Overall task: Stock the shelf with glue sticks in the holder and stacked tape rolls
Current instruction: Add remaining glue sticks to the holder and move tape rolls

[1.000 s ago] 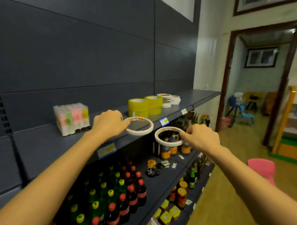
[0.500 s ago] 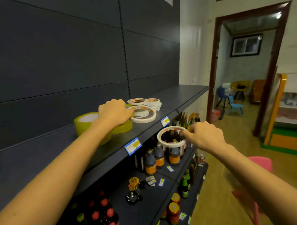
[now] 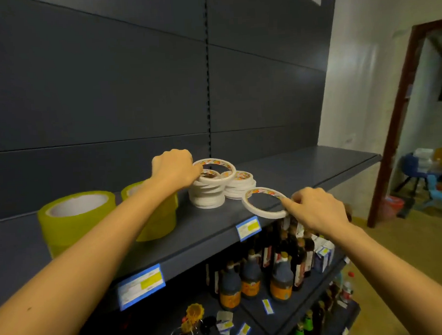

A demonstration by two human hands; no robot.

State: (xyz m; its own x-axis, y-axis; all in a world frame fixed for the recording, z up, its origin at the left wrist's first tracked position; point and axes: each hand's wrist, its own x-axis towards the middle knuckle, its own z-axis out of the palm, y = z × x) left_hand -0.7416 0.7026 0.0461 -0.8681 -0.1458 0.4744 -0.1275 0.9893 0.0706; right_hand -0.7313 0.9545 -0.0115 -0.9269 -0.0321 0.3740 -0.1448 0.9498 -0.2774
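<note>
**A:** Listing item one: thin tape roll (image 3: 216, 161), white, printed core. Location?

**B:** Held in the left grip (image 3: 175, 166), fingers curled round its near rim. It sits tilted over the left stack of white rolls (image 3: 207, 198); whether it touches the top roll, I cannot tell.

**A:** Item two?

**B:** Second thin tape roll (image 3: 262, 190), same kind. The right grip (image 3: 318, 206) pinches its right rim between thumb and fingertips. It is tilted over the front edge of the shelf (image 3: 303, 166), just in front of the stacks. Contact with the shelf cannot be told.

**A:** Stock already shelved?

**B:** Right stack of white rolls (image 3: 241, 185), touching the left stack. Two wide yellow tape rolls (image 3: 75, 221), upright, left of the stacks; the left forearm crosses in front of the nearer-to-stack one.

**A:** Fittings?

**B:** Two blue price labels (image 3: 248, 228) on the shelf's front lip.

**A:** Below?

**B:** Dark bottles with orange labels (image 3: 251, 277) on the lower shelf.
</note>
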